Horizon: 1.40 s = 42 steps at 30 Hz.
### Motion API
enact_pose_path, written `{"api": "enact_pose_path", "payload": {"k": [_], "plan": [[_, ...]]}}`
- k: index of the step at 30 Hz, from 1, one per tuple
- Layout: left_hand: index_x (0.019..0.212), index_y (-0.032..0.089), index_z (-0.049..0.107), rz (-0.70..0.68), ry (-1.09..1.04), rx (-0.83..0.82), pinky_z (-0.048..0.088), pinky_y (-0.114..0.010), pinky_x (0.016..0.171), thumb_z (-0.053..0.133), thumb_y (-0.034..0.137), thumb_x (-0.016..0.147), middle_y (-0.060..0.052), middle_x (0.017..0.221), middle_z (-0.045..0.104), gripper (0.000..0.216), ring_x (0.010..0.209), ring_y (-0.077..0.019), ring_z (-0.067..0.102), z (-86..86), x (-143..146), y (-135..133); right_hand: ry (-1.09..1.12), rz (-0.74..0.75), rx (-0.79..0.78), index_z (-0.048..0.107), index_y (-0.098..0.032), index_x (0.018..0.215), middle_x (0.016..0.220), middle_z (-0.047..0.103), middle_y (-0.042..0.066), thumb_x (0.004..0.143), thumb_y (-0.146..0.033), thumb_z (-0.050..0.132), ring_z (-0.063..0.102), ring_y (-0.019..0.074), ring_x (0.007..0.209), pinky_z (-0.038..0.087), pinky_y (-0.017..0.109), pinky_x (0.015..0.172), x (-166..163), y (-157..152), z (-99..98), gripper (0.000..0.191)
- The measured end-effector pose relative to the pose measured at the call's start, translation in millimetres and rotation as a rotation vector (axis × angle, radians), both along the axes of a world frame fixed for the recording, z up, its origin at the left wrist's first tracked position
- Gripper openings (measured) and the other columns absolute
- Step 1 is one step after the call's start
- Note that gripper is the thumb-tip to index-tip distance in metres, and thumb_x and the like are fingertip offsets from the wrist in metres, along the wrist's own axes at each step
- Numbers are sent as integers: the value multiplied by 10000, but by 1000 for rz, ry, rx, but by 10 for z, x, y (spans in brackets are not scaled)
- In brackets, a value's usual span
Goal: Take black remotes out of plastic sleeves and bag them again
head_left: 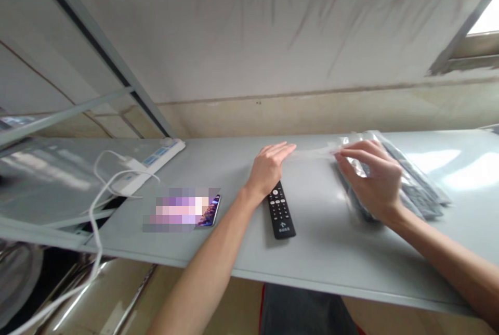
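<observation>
A black remote control (280,213) lies lengthwise on the grey table (312,252), its far end under my left hand (268,166). That hand rests with fingers stretched toward a clear plastic bag (315,152) and touches its end. My right hand (372,176) pinches the other end of this clear bag with fingers curled, over a pile of bagged dark remotes (413,184) at the right. The view is blurred by motion.
A phone (209,211) lies left of the remote. A white power strip (156,160) with a plugged charger and white cable (97,205) sits at the far left. A pale wall rises behind the table. The table's front edge runs close to me.
</observation>
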<state>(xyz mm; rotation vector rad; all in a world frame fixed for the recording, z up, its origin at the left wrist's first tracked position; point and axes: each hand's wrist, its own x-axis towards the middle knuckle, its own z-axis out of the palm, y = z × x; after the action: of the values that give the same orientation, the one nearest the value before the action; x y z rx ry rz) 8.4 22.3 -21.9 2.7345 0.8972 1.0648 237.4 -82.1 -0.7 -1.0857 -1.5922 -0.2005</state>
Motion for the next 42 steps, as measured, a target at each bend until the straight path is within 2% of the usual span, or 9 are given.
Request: {"api": "enact_pose_path", "payload": {"k": [3,6,10,13,17,24,31,38,42], "plan": [[1498,167,611,-11,-5,18,479,-454,1214,475,23,1009,-103,1446,713,528,1384,-222,637,22,8,-16,-156,129,-19,791,-271,1055,955,790,47,978,-141,702,681,237,892,575,436,840,-63,-1,-61,175],[1453,199,642,-80,54,-3,482,-471,1198,563,152,1037,-91,1400,736,426,1338,-239,652,41,29,-55,-266,225,-99,792,-266,1192,1096,819,55,985,-131,687,706,261,1034,598,470,912,-94,10,-151,268],[1405,188,662,-155,113,-66,492,-457,1171,578,276,1073,-92,1397,738,353,1308,-250,667,34,83,-114,-286,262,-105,799,-266,1219,1101,829,53,992,-107,668,730,254,1039,619,450,909,-95,-7,-190,306],[1421,187,640,-162,140,-96,500,-448,1152,496,303,1111,-95,1402,735,361,1284,-250,677,15,120,-139,-275,303,-152,792,-259,1244,1144,823,62,1007,-100,643,757,228,1037,635,400,884,-113,-42,-177,322],[1382,196,631,-158,174,-101,515,-431,1111,406,273,1130,-92,1339,747,346,1229,-243,685,13,123,-138,-323,311,-198,783,-235,1279,1240,804,84,1021,-86,590,750,239,1132,631,428,963,-166,-69,-160,355],[1095,204,618,-82,259,-40,513,-407,995,559,172,1015,-93,1129,719,105,1106,-269,663,98,121,-182,-328,304,-141,774,-265,1302,1269,798,89,994,-44,554,713,270,1217,608,501,999,-228,-96,-75,438],[1150,208,584,-93,232,-79,503,-406,995,588,160,983,-78,1163,708,174,1112,-264,647,98,147,-218,-353,270,-86,793,-248,1219,1166,837,60,962,-20,562,755,281,1134,587,481,916,-247,-138,-32,414],[1136,199,621,-121,250,-23,486,-397,979,539,61,918,-82,1114,724,271,1084,-259,639,162,133,-235,-418,314,-27,770,-224,1281,1211,829,82,932,16,557,762,274,1200,591,442,929,-240,-144,-55,474],[1123,211,623,-109,257,-33,486,-399,960,577,94,901,-78,1099,736,255,1054,-264,634,160,128,-236,-415,344,-77,767,-231,1283,1214,827,91,949,9,533,781,258,1163,605,434,931,-262,-140,-71,473]]}}
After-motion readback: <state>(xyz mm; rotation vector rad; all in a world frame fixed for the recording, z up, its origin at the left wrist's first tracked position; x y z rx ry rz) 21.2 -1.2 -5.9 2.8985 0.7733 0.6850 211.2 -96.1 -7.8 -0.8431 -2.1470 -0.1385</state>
